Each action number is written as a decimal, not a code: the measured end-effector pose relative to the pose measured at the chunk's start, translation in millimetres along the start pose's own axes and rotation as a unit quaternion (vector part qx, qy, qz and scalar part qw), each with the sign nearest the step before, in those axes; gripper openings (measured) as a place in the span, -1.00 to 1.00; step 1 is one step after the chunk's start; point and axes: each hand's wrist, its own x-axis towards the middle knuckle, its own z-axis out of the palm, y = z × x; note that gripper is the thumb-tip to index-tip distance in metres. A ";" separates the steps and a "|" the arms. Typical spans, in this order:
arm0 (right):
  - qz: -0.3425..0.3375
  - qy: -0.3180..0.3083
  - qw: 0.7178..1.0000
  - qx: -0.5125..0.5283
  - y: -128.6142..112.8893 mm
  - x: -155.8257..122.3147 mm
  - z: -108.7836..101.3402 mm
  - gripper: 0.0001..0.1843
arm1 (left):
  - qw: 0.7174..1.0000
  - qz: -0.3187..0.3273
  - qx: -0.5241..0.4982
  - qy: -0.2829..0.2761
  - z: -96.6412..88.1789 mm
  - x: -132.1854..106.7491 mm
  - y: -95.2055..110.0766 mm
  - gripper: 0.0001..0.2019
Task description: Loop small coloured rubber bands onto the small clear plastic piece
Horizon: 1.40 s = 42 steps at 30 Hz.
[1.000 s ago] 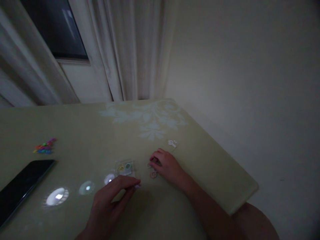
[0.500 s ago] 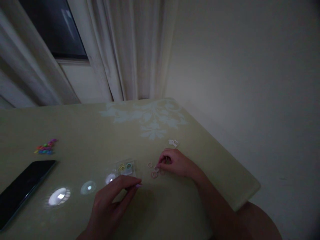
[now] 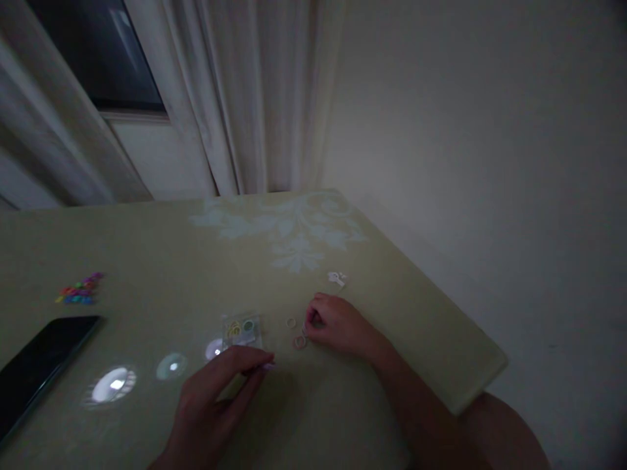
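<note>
My left hand (image 3: 220,385) is in a pinch, with a small pale purplish piece (image 3: 268,366) showing at the fingertips; its kind is too small to tell. Just beyond that hand lies a clear plastic box (image 3: 258,320) with yellow rings (image 3: 235,329) and a green ring (image 3: 249,325) inside. To the right, my right hand (image 3: 336,321) has its thumb and fingers closed together low over the table, beside a few small pale rings (image 3: 300,342). Whatever those fingers hold is hidden. Small white pieces (image 3: 337,279) rest beyond the right hand.
A black phone (image 3: 44,356) lies on the table (image 3: 161,261) at the left. Behind it sits a pile of small colourful pieces (image 3: 81,290). The table's right edge runs along a plain wall (image 3: 465,163), and curtains (image 3: 264,98) hang at the back.
The fingers of my right hand have curled in closer over the small rings, covering some of them. My left hand keeps its pinch almost in place. The view has shifted slightly.
</note>
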 end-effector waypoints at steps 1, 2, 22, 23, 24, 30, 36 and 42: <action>0.000 0.003 1.000 0.007 -0.4 0.1 -0.7 -0.94 | 1.000 0.002 0.000 0.000 -0.2 0.4 0.4 -0.88; 0.002 0.007 1.000 0.017 -1.1 0.3 -1.7 -0.94 | 1.000 0.003 -0.001 0.001 -0.3 0.6 0.7 -0.88; -0.049 -0.008 0.995 0.084 -5.8 1.6 -9.1 -0.94 | 1.000 -0.003 -0.019 -0.007 1.7 -3.5 -3.9 -0.88; -0.058 -0.019 0.994 0.087 -6.4 1.0 -8.1 -0.94 | 1.000 -0.004 -0.020 -0.010 2.0 -4.5 -5.1 -0.88; -0.065 -0.029 0.994 0.088 -6.7 0.6 -6.8 -0.92 | 1.000 -0.006 -0.020 -0.013 2.2 -5.5 -6.3 -0.88; -0.063 -0.060 0.994 0.069 -6.9 0.1 0.8 -0.94 | 0.999 -0.023 -0.020 -0.016 1.9 -7.3 -7.1 -0.87; -0.075 -0.046 0.995 0.044 -7.6 0.1 0.5 -0.92 | 1.000 -0.011 -0.019 -0.006 0.6 -1.5 -0.9 -0.87; -0.076 0.011 0.976 0.202 -17.5 -1.5 -6.3 -0.99 | 0.999 0.012 -0.031 -0.011 1.0 -2.8 -4.5 -0.87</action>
